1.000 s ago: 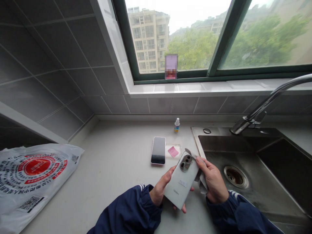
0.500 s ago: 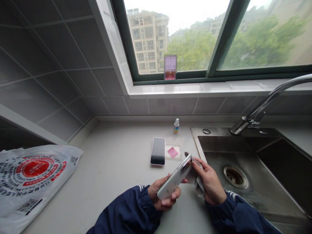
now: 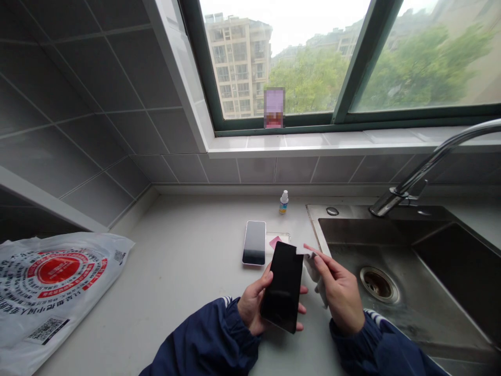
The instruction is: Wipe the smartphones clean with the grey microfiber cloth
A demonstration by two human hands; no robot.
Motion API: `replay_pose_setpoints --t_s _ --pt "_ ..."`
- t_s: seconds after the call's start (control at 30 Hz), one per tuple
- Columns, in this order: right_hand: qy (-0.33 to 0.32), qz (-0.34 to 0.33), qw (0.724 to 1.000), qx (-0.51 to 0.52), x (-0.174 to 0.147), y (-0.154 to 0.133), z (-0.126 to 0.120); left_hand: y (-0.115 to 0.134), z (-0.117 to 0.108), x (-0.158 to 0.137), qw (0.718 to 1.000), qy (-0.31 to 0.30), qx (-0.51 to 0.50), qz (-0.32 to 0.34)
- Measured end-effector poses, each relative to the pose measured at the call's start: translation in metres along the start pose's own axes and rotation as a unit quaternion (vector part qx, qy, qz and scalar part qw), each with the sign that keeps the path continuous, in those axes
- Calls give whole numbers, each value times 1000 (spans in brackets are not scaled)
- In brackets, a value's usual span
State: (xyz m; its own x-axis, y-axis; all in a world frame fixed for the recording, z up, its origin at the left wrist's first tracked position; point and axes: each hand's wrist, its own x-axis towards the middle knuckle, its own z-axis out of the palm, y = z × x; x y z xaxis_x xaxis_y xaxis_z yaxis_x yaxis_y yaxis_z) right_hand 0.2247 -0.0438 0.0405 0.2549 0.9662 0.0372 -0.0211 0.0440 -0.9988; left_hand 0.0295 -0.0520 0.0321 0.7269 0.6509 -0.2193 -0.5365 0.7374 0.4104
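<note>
A smartphone [image 3: 284, 292] lies tilted in my left hand [image 3: 254, 303], its black screen facing up and my fingers wrapped round its edges. My right hand [image 3: 342, 290] pinches a thin grey cloth [image 3: 320, 288] close to the phone's upper right corner; whether the cloth touches the phone I cannot tell. Behind them a second phone [image 3: 254, 243] with a dark screen and pale rim rests on the counter. Beside it sits a clear phone case [image 3: 285, 237] with a pink piece [image 3: 275, 242] on it, partly hidden by the held phone.
Farther back stands a small white-capped bottle [image 3: 284, 202]. A steel sink [image 3: 313, 224] with a chrome faucet [image 3: 415, 169] takes up the right side. At the left, a white plastic bag [image 3: 58, 292] with red and black print lies on the counter [image 3: 183, 250].
My left hand has turned the phone over from its silver back to its black screen. The right hand with the cloth has shifted slightly, near the phone's top edge.
</note>
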Motion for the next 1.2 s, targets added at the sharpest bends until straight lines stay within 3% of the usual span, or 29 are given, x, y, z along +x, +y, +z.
replay_pose_setpoints --t_s 0.07,0.17,0.3,0.4,0.5,0.6,0.77,0.97,1.1,1.2 --pt "-73 -128 979 -139 -4 4 1 -3 -4 1 1000 10 -12 2" --pt "-172 -266 901 -298 -9 12 5 -6 -8 2 1000 10 -25 11" --pt "-227 -317 818 -422 -13 10 8 -10 -9 5 998 -6 -19 52" --pt "-295 -345 779 -433 -20 -1 10 -11 -5 7 993 8 -38 111" --pt "-372 -367 748 -410 -26 -12 12 -9 2 8 991 25 -76 103" --pt "-393 -376 743 -391 -25 -15 11 -4 7 6 987 40 -95 123" --pt "-315 -365 767 -424 -17 -11 5 -1 8 6 974 67 -77 203" --pt "-381 -389 737 -401 -25 -17 9 -4 1 8 987 -2 -88 133" --pt "-326 -368 746 -449 -22 -7 9 -7 -1 7 989 4 -33 145" --pt "-269 -362 764 -462 -16 3 6 -10 1 3 992 -16 78 97"
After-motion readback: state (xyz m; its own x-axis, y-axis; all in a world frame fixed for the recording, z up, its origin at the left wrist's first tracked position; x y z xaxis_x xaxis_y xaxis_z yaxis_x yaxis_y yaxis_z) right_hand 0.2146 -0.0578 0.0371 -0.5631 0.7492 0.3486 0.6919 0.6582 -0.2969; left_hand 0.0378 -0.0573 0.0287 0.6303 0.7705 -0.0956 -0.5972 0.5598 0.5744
